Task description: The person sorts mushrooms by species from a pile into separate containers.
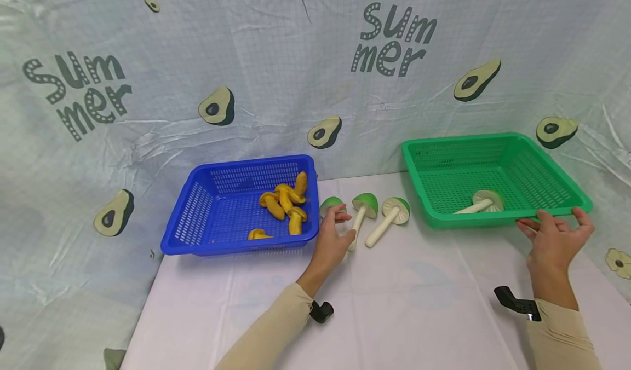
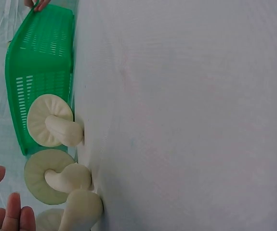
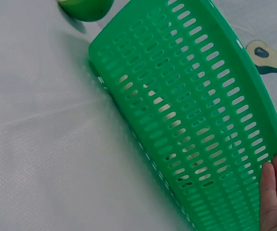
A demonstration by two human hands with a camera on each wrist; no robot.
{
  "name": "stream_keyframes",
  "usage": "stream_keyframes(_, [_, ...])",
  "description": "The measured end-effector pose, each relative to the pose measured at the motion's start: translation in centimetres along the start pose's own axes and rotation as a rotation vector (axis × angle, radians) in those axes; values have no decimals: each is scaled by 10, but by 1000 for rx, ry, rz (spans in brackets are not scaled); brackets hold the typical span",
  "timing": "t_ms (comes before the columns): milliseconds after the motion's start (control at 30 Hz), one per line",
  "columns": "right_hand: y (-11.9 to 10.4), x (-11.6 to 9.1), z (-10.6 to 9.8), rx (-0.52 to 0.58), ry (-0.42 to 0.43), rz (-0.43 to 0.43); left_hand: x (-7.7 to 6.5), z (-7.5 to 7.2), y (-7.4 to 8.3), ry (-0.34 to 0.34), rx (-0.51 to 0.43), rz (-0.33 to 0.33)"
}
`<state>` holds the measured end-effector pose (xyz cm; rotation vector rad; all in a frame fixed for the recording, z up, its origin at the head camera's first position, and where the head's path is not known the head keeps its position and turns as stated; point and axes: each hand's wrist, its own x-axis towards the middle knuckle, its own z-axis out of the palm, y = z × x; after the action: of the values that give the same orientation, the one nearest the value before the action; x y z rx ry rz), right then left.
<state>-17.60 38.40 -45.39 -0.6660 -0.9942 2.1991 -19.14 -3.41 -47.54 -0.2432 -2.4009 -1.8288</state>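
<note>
My left hand [image 1: 331,242] is beside the leftmost of three toy mushrooms with green caps and white stems, its thumb and fingers apart. That leftmost mushroom [image 1: 331,202] is partly hidden by the fingers. The middle mushroom [image 1: 365,206] and the right mushroom [image 1: 393,217] lie just right of the hand, with pale undersides showing in the left wrist view. At the green basket [image 1: 434,219], my right hand [image 1: 554,244] grips the front rim near the right corner. In the right wrist view the fingers [image 3: 269,197] lie against the basket's outer wall. One green-capped mushroom [image 1: 493,199] is inside.
A blue basket [image 1: 197,195] stands left of the mushrooms, with several yellow mushrooms [image 1: 285,197] in its right part. Both baskets stand at the back of the white-covered table [image 1: 394,304], before a printed cloth backdrop [image 1: 276,63].
</note>
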Motion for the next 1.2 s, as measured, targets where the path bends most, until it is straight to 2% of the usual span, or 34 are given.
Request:
stream_keyframes(133, [0,1,0,4,-1,0,0,0,-1,-6,-15,18])
stream_keyframes(333, [0,1,1,-5,-7,-6,-1,1,-3,40,48,-3])
stream_keyframes(567, [1,1,2,-18,5,-9,0,1,-9,84,53,-124])
stream_keyframes(900, [1,1,2,-29,5,-5,8,-4,-15,26,9,-319])
stream_keyframes(1067, [-1,-1,1,-28,-1,5,8,-5,-17,8,-23,-370])
stream_keyframes(1200, [-2,-1,2,-17,-5,8,7,-4,-16,2,-74,-372])
